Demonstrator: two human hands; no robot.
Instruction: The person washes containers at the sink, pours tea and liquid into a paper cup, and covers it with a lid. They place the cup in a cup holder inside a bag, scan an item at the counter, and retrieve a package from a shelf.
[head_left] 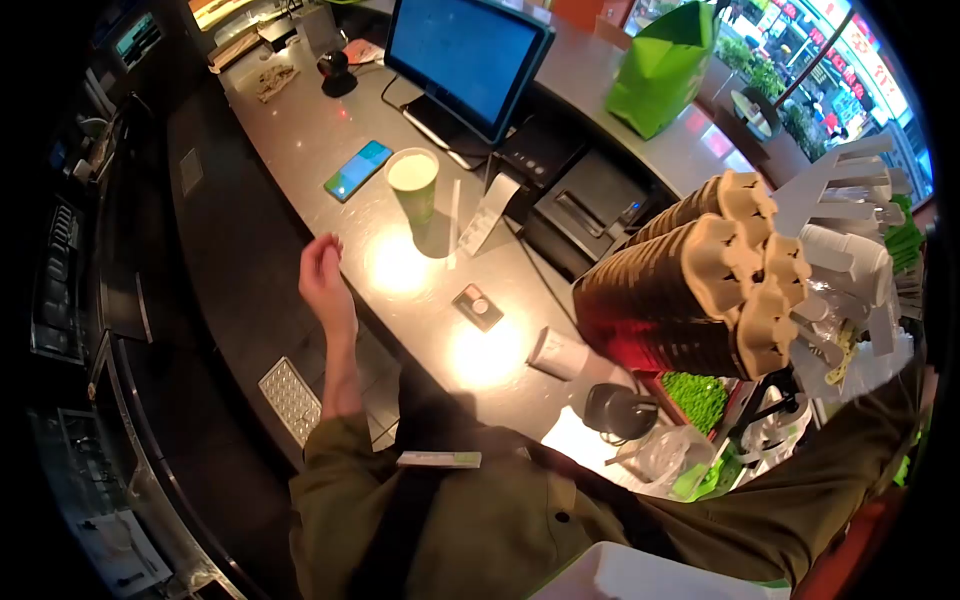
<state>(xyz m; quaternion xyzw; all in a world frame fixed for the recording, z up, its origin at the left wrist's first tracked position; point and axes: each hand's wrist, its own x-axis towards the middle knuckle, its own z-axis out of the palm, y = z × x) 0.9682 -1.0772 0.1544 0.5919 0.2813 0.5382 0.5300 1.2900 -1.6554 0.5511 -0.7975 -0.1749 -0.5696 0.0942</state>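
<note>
My left hand (323, 275) is raised beside the counter's near edge, its fingers curled together and nothing visible in them. The nearest things on the counter (290, 140) are a phone (358, 170) with a lit screen and a tall pale green cup (413, 185), both apart from the hand. Beside the cup lie a thin white strip (454, 222) and a printed paper slip (489, 213). My right arm reaches to the far right, past stacked brown cup carriers (665, 290); its hand is not visible.
A monitor (465, 55) stands at the back, near a black printer (588, 208) and a green bag (662, 70). A small card-like object (478, 307), a white paper cup (558, 354) and a black device (620, 411) sit closer. White cups and lids (845, 260) crowd the right.
</note>
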